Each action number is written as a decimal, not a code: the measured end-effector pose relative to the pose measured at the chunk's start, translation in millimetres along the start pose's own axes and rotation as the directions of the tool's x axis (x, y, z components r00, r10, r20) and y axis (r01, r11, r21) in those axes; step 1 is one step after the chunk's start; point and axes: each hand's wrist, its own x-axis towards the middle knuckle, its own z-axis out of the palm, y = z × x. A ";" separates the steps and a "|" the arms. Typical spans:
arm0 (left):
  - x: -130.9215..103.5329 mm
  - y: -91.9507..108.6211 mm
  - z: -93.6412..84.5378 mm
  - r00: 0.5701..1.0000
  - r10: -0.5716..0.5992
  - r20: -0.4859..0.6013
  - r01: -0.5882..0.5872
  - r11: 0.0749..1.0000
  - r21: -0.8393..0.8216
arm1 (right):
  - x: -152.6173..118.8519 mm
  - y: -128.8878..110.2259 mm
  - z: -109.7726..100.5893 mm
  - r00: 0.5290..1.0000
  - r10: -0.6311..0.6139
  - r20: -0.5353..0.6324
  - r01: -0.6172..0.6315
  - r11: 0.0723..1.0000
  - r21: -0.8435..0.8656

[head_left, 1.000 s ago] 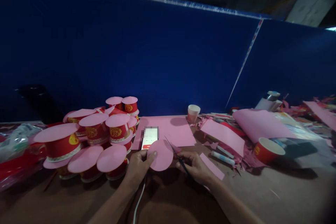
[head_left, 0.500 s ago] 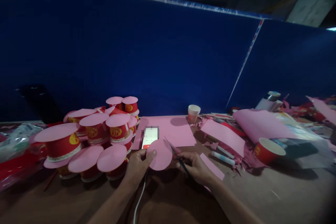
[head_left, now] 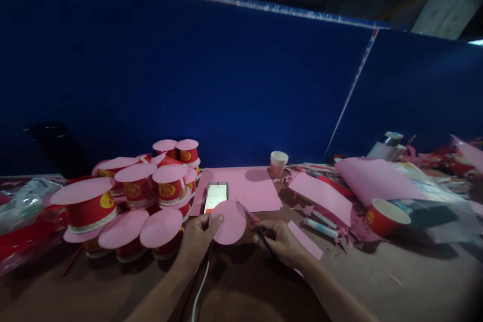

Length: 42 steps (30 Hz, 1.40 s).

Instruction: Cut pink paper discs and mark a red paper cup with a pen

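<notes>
Between thumb and fingers, my left hand point(head_left: 199, 238) pinches the left edge of a round pink paper disc point(head_left: 231, 224). My right hand point(head_left: 277, 239) is closed on dark scissors point(head_left: 260, 234), whose thin blade points up and left beside the disc's right edge. Behind the disc lies a phone point(head_left: 216, 197) with a lit screen, on a large pink sheet point(head_left: 245, 186). The disc covers the phone's lower right corner. A white cable point(head_left: 202, 282) runs down from near my left hand.
Several red cups topped with pink discs point(head_left: 135, 186) crowd the left. A pale cup point(head_left: 278, 163) stands behind the sheet. Rightward lie pink paper pieces point(head_left: 320, 196), a marker point(head_left: 320, 228), a tilted red cup point(head_left: 387, 216) and scraps. A blue partition point(head_left: 241, 85) rises behind.
The disc and my left hand have shifted very slightly left. Both hands keep their hold, and the scissors have barely moved.
</notes>
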 end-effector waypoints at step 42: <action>-1.5 -0.1 1.6 1.000 -0.027 0.014 0.027 0.999 -0.033 | -1.5 -7.3 -1.3 1.000 -0.010 0.014 0.010 1.000 -0.018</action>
